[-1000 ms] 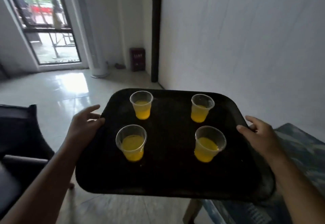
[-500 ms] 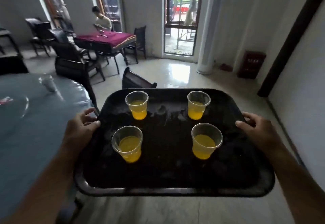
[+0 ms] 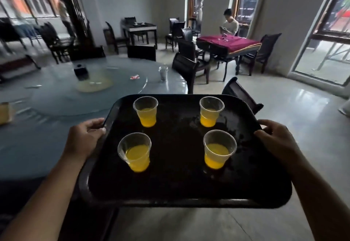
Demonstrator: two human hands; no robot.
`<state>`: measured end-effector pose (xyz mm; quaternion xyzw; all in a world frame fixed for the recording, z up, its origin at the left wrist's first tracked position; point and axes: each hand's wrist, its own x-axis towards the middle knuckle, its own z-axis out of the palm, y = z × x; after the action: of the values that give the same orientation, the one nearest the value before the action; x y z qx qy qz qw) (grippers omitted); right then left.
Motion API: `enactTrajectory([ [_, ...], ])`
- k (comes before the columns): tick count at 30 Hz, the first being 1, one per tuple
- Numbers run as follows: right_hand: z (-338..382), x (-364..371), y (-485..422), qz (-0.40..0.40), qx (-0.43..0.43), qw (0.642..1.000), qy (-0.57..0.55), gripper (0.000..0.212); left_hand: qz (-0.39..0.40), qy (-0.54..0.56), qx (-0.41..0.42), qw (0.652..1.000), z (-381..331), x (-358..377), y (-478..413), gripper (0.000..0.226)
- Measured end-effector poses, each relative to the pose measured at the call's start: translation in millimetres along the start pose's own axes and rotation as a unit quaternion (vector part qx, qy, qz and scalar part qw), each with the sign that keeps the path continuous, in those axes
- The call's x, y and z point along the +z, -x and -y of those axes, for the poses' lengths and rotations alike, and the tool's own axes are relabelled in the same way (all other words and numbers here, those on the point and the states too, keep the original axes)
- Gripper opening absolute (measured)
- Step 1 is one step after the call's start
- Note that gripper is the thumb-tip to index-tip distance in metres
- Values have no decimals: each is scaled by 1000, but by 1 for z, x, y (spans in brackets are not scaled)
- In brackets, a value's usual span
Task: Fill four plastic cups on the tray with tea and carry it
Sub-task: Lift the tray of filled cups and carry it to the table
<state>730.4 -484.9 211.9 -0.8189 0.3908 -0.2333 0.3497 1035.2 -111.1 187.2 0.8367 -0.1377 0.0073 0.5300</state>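
Observation:
I hold a black tray level in the air in front of me. On it stand clear plastic cups partly filled with yellow tea: far left cup, far right cup, near left cup, near right cup. All are upright and apart from each other. My left hand grips the tray's left rim, thumb on top. My right hand grips the right rim the same way.
A large round blue table with a glass turntable, a dark box and a small glass lies left. Dark chairs stand ahead. A person sits at a red-clothed table beyond. Pale tiled floor opens to the right.
The view has swung leftward from the white wall and door to the dining room. The tray stays level in both hands and the cups keep their places.

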Motion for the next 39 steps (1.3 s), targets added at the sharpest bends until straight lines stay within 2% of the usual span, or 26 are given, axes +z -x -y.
enactTrajectory([
  [5,42,55,-34,59,-46,997,-22,22,-78,-13,-36,996,23,-51,4,37],
  [8,69,92,-53,93,-67,993,-26,25,-112,-17,-58,992,41,-72,-1,38],
  [16,140,189,-110,136,-107,984,-35,24,-169,5,-98,981,102,-115,-68,37],
  [22,185,252,-153,143,-128,981,-29,30,-187,29,-112,975,126,-142,-127,38],
  [24,196,270,-164,149,-132,979,-43,22,-188,33,-105,976,133,-150,-143,42],
  [26,205,287,-175,159,-134,976,-60,26,-193,35,-102,975,138,-157,-154,47],
  [34,228,338,-211,178,-150,972,-23,31,-215,0,-101,971,155,-168,-187,50],
  [39,228,372,-240,194,-162,968,-3,35,-188,-32,-111,975,170,-158,-208,50],
])
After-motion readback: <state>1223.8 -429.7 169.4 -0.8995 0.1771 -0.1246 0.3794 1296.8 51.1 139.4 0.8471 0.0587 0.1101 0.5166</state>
